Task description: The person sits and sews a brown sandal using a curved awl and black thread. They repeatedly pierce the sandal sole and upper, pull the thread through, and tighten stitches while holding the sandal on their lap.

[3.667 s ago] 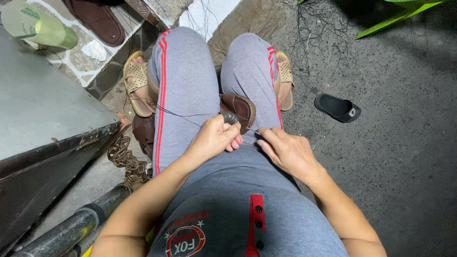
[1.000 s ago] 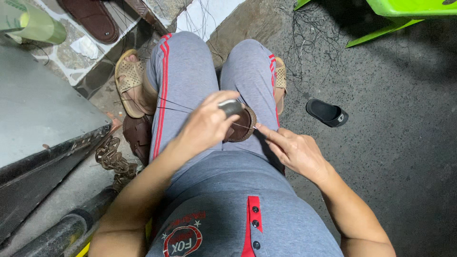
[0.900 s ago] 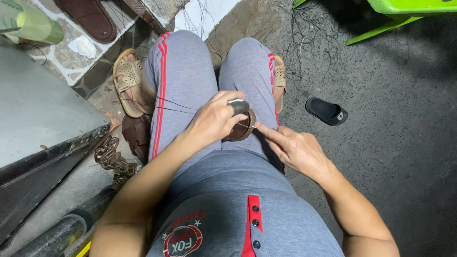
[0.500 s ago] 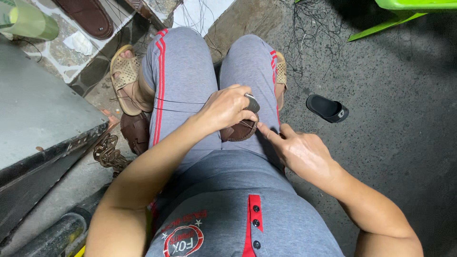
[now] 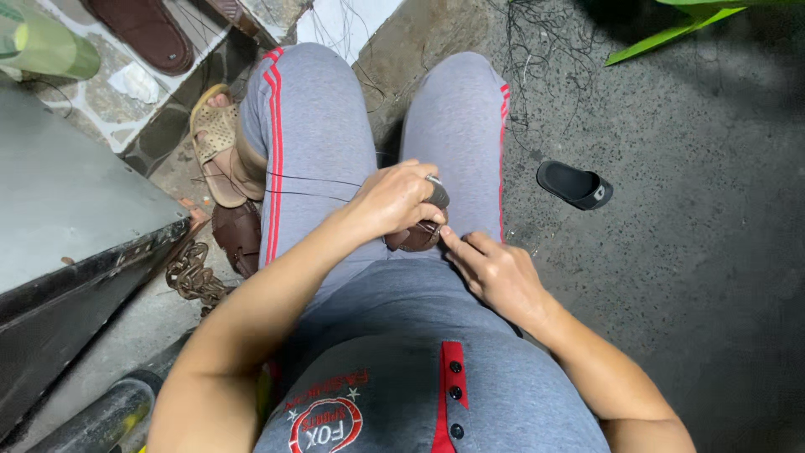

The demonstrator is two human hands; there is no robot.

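Brown leather sandal piece lies in the person's lap, between the thighs of grey trousers with red side stripes, mostly covered by the hands. The person sits over a dark, speckled concrete floor; a small black slipper lies on it to the right, well apart from the legs. To the left stands a grey metal table with a dark edge, and beyond it a stone-patterned patch of ground with a brown sandal sole and a tan woven sandal on the person's foot. Another brown leather sandal and a rusty chain lie beside the left leg.

Both forearms reach forward from the body and meet over the lap. The left hand is curled tight, knuckles up, gripping a small dark-handled tool pressed down at the leather piece; a thin dark thread runs from it leftward across the thigh. The right hand lies loosely half open on the lap, its forefinger stretched out with the tip touching the leather piece just beside the tool.
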